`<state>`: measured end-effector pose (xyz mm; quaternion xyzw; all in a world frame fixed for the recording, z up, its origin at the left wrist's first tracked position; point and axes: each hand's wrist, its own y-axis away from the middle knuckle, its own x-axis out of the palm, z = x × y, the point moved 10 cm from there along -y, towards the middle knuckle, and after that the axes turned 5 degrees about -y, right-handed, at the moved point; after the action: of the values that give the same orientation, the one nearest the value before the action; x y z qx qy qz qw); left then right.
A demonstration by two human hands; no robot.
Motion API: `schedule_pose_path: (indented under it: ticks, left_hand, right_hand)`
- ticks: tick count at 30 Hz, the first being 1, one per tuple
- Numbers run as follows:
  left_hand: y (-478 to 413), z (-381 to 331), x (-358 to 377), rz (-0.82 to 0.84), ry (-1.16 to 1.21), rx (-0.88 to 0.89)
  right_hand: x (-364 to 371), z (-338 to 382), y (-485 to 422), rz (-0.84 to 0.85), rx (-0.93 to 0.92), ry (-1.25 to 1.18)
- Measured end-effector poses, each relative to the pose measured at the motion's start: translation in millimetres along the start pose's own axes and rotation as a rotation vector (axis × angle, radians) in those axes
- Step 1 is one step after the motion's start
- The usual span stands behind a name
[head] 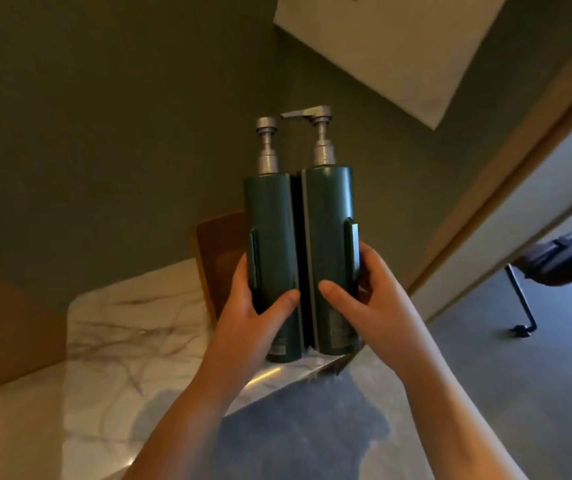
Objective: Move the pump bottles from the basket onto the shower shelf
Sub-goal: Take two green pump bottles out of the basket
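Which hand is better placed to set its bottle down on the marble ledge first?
Probably the left hand: the left pump bottle it grips hangs over the marble ledge, while the right hand holds the right pump bottle near the ledge's edge.

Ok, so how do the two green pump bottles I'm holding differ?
The right bottle has its spout pointing sideways toward the left bottle; the left bottle shows no sideways spout from here. The right bottle has its pump top higher in view than the left bottle. Both are dark green with silver pumps.
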<state>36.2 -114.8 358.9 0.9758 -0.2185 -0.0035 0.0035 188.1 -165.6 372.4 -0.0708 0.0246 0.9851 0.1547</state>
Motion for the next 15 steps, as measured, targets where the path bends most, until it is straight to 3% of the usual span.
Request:
schedule_pose_path:
  ticks: [7, 15]
  left_hand:
    - [22, -26, 10, 0.351, -0.009, 0.060]
    - [74, 19, 18, 0.645, -0.027, -0.052]
  right_hand:
    - [8, 12, 75, -0.286, 0.058, 0.003]
    - [36, -24, 173, -0.584, 0.139, -0.099]
